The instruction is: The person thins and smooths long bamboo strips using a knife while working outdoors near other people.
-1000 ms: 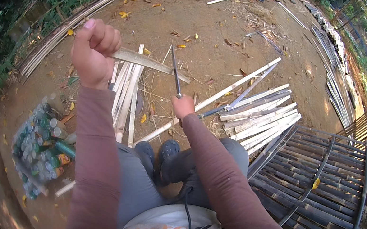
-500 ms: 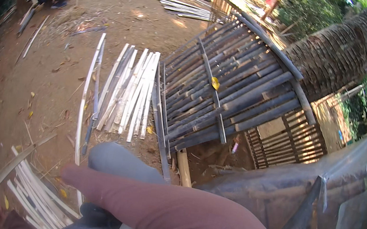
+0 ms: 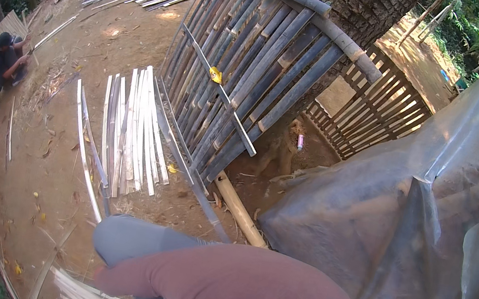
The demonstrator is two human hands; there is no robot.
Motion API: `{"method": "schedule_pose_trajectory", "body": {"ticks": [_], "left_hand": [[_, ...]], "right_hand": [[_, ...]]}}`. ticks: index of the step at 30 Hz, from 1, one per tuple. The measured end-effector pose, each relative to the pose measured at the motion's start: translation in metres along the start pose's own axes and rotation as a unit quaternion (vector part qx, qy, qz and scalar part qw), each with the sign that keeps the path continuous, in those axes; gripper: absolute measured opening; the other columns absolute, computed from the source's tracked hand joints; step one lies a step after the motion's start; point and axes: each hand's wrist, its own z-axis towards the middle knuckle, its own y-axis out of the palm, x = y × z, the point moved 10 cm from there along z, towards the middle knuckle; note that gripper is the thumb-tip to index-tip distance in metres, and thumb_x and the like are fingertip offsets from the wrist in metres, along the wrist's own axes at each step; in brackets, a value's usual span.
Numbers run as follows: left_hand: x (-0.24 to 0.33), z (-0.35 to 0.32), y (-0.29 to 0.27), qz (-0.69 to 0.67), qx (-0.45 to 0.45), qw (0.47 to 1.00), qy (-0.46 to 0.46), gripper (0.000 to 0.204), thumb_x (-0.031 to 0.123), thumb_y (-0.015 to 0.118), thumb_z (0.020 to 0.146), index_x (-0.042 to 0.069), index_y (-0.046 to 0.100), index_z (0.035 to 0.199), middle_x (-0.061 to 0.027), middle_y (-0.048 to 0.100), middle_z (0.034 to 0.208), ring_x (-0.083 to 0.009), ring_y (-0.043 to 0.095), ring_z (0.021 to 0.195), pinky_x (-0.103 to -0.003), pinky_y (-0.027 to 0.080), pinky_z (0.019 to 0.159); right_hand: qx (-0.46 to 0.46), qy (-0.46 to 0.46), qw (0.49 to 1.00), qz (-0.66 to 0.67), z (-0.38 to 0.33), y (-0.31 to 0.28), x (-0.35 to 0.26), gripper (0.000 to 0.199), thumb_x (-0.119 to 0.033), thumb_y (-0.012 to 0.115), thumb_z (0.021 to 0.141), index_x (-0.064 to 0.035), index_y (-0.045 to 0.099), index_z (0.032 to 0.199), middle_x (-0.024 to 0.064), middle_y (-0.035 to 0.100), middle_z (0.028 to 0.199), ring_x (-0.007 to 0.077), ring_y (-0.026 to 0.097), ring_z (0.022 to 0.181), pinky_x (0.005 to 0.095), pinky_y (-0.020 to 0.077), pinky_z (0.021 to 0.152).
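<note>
My right arm, in a brown sleeve, reaches leftward across my bent grey-clad leg. At its end my right hand is only a small blurred patch, so its fingers and anything in them cannot be made out. Beside it, at the lower left, lies a bundle of thin pale bamboo strips. A flat brownish strip stands out along the bundle's left side, blurred, its lower end cut off by the picture's rim. My left hand is out of view.
Split bamboo slats lie in a row ahead. A dark bamboo rack leans by a tree trunk, a small yellow object on its crosspiece. Plastic sheeting covers the right. A person squats far left, holding a long strip.
The view has swung, shifting the rack left and the sheeting further into sight. My left hand, earlier holding the brownish strip at lower left, has left view. My right hand is lower.
</note>
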Motion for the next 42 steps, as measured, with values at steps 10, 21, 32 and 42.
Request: {"method": "schedule_pose_trajectory", "body": {"ticks": [10,21,32,42], "left_hand": [[0.006,-0.011,-0.002,0.033,0.021,0.998,0.044,0.029,0.019,0.049,0.091,0.016,0.037,0.065,-0.0011,0.032,0.061,-0.0204,0.038,0.055,-0.036,0.036,0.056],[-0.032,0.005,-0.043,-0.008,-0.045,0.999,-0.015,0.041,0.024,0.043,0.108,0.015,0.025,0.072,0.0016,0.019,0.067,-0.0122,0.019,0.060,-0.031,0.018,0.057],[-0.024,-0.040,-0.036,0.117,0.038,0.992,0.028,0.033,0.030,0.053,0.107,0.006,0.049,0.085,-0.0013,0.045,0.075,-0.0105,0.045,0.073,-0.030,0.039,0.068],[0.029,-0.141,-0.193,0.146,0.321,0.932,0.080,0.033,0.031,0.056,0.108,0.004,0.059,0.091,-0.0026,0.060,0.086,-0.0118,0.052,0.080,-0.031,0.045,0.083]], "right_hand": [[0.002,-0.015,1.000,0.003,-0.024,-0.023,0.003,0.024,-0.030,0.078,0.082,-0.0141,0.081,0.101,0.0093,0.078,0.096,0.0266,0.074,0.088,0.0435,0.0599,0.074],[-0.011,-0.027,1.000,0.006,-0.036,-0.032,0.015,0.024,-0.030,0.078,0.083,-0.0119,0.080,0.099,0.0091,0.077,0.092,0.0250,0.074,0.082,0.0420,0.0590,0.072],[-0.016,-0.044,0.981,-0.189,0.019,-0.076,0.069,0.024,-0.029,0.078,0.083,-0.0097,0.079,0.097,0.0088,0.077,0.088,0.0234,0.073,0.077,0.0406,0.0580,0.069],[-0.125,0.134,0.929,-0.323,0.081,-0.150,0.176,0.024,-0.029,0.077,0.084,-0.0077,0.078,0.095,0.0086,0.076,0.084,0.0219,0.072,0.073,0.0393,0.0571,0.066]]}}
